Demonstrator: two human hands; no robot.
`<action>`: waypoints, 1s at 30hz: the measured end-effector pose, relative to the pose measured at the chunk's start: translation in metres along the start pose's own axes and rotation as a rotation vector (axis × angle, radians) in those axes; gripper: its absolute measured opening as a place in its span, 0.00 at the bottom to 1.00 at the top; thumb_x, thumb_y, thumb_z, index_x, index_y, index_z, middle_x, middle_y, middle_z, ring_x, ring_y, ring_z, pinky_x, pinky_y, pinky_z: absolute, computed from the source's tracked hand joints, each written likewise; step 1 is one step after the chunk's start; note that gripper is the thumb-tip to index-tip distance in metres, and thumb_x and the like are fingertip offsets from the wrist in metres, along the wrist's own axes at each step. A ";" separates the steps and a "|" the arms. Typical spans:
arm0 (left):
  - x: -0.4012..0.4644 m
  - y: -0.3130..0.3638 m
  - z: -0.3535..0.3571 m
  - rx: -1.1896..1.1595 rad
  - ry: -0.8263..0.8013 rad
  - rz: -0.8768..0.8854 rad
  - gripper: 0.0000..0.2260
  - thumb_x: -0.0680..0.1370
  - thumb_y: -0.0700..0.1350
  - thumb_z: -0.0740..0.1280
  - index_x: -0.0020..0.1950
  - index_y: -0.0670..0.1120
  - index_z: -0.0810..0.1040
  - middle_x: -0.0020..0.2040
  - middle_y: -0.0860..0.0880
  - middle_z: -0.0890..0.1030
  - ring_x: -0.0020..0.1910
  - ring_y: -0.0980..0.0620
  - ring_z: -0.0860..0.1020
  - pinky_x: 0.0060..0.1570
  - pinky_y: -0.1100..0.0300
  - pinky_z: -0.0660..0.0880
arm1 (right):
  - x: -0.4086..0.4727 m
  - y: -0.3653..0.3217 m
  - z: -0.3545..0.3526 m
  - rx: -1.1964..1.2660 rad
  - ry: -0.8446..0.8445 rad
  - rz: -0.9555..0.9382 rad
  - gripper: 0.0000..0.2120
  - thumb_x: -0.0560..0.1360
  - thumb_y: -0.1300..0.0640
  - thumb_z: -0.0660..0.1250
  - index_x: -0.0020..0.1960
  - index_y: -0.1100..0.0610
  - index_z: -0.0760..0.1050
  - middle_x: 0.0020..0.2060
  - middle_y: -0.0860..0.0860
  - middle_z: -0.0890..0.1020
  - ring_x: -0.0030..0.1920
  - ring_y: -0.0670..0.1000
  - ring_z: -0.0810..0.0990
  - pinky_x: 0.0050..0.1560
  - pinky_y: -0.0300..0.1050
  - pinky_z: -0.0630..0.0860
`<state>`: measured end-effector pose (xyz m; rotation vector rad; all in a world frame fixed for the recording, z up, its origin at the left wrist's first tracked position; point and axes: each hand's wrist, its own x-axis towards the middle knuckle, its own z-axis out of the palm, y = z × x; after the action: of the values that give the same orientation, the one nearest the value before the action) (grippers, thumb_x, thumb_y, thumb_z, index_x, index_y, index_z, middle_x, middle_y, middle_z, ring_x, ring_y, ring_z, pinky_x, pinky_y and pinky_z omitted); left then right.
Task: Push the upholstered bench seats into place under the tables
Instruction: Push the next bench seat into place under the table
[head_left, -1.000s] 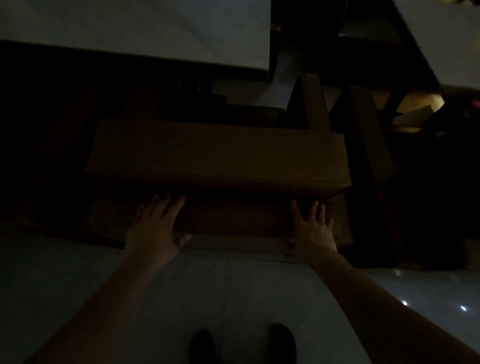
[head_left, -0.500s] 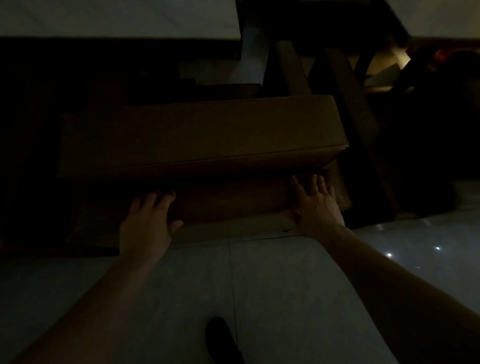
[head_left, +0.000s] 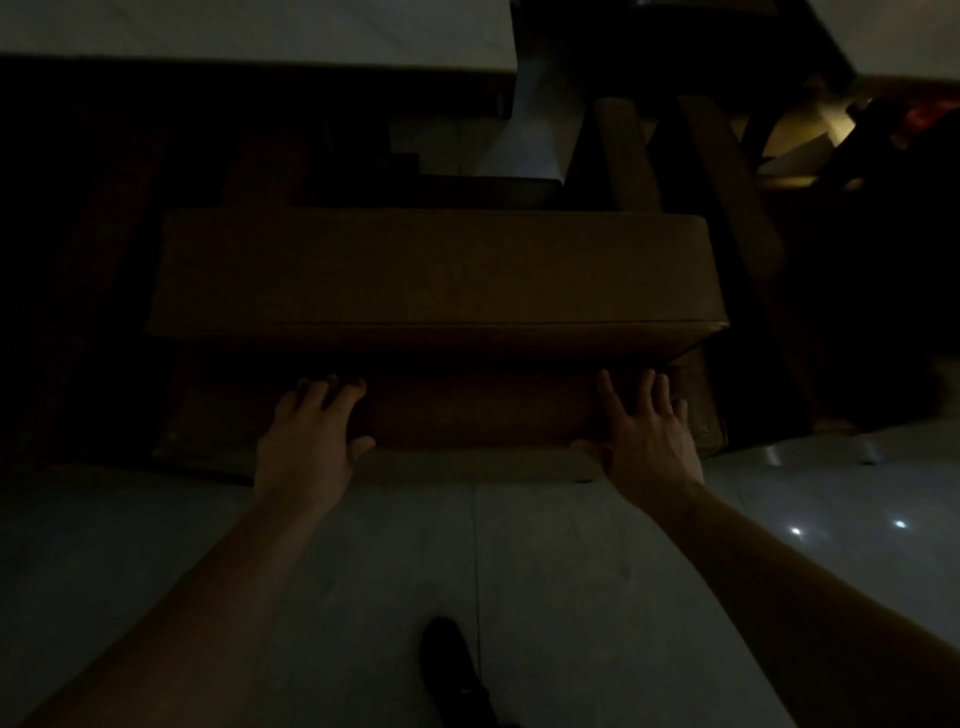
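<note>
A brown upholstered bench seat (head_left: 431, 270) stands in front of me in dim light, its cushion top overhanging a lower base. My left hand (head_left: 306, 441) lies flat against the base's front face, fingers spread. My right hand (head_left: 644, 436) presses flat on the same face near the right end, fingers apart. Neither hand grips anything. A pale table top (head_left: 249, 31) spans the upper left, beyond the bench. A second pale table (head_left: 904, 36) shows at the upper right corner.
Pale glossy floor tiles (head_left: 571, 597) lie under me, and one dark shoe (head_left: 452, 670) shows at the bottom centre. Another brown bench (head_left: 628, 156) and dark furniture stand at the right. The left side is too dark to make out.
The bench has slid away from me and squared up from its slanted pose. Both hands stayed flat on its front face. One foot has stepped forward.
</note>
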<state>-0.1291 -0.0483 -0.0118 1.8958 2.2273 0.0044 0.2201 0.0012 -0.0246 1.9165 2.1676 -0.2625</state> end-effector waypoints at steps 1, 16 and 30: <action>0.000 0.000 0.002 0.001 0.004 0.005 0.28 0.74 0.54 0.72 0.72 0.53 0.69 0.69 0.46 0.71 0.66 0.38 0.66 0.55 0.41 0.75 | 0.001 0.000 0.000 0.002 -0.001 0.004 0.43 0.76 0.30 0.53 0.80 0.49 0.39 0.77 0.69 0.47 0.77 0.69 0.45 0.75 0.69 0.52; 0.013 -0.002 0.005 -0.012 -0.006 0.012 0.26 0.75 0.51 0.72 0.71 0.53 0.68 0.69 0.45 0.71 0.68 0.37 0.66 0.54 0.39 0.75 | 0.014 -0.003 -0.002 0.044 -0.032 0.034 0.43 0.76 0.32 0.57 0.80 0.48 0.40 0.77 0.69 0.46 0.77 0.70 0.43 0.74 0.71 0.50; 0.029 -0.002 -0.002 -0.018 0.007 0.044 0.27 0.74 0.54 0.72 0.71 0.53 0.68 0.67 0.44 0.72 0.66 0.36 0.68 0.54 0.40 0.74 | 0.032 -0.001 -0.008 0.134 -0.049 0.036 0.44 0.75 0.33 0.60 0.80 0.46 0.39 0.78 0.66 0.42 0.77 0.68 0.39 0.75 0.70 0.45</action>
<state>-0.1354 -0.0196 -0.0145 1.9380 2.1825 0.0382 0.2147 0.0333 -0.0264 1.9945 2.1310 -0.4542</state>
